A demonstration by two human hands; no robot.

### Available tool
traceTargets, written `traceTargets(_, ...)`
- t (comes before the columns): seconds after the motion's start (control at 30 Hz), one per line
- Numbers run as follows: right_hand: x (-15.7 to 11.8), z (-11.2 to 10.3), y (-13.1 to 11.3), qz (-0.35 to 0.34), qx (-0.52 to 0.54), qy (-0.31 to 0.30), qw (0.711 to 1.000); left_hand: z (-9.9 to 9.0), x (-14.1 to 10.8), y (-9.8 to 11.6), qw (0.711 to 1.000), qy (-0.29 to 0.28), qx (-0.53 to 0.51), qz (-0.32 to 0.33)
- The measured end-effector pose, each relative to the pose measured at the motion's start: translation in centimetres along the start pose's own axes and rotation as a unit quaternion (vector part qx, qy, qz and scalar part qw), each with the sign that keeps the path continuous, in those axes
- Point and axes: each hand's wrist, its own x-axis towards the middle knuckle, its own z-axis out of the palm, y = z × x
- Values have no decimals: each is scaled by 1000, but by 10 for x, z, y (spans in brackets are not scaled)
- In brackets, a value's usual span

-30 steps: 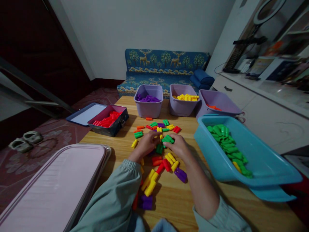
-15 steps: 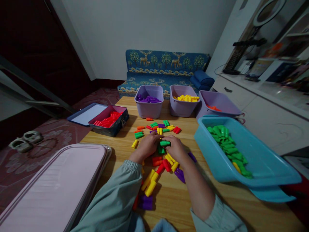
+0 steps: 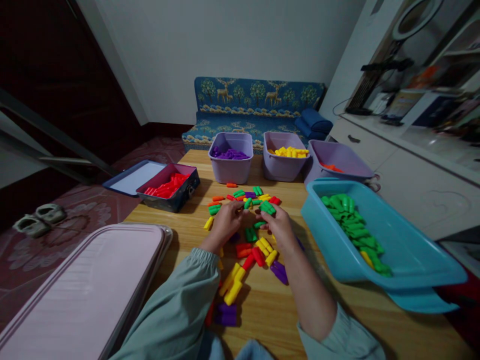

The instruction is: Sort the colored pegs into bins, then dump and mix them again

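Both hands hold green pieces — slightly farther apart than before.

Green piece now in left hand

You are viewing three lilac bins, one turquoise bin, one dark hinged box and one pink lid; two pale shoes and one patterned sofa are showing beyond the one wooden table. Inside the turquoise bin, one yellow piece is showing among the green pieces; throughout, your coloured pieces are overlapping too closely for an exact count
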Motion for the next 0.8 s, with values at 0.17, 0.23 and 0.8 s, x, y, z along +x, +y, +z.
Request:
traceTargets(0.17, -9, 6, -11, 22, 98, -62, 993, 1, -1, 6, 998, -22, -60, 13)
traceTargets(0.23, -11, 9, -11, -2, 63, -69, 996, 0, -2, 9, 997, -51, -51, 13)
traceTargets(0.8, -16, 18, -14, -47, 61, -8, 997, -6, 0, 15, 984, -32, -163, -70)
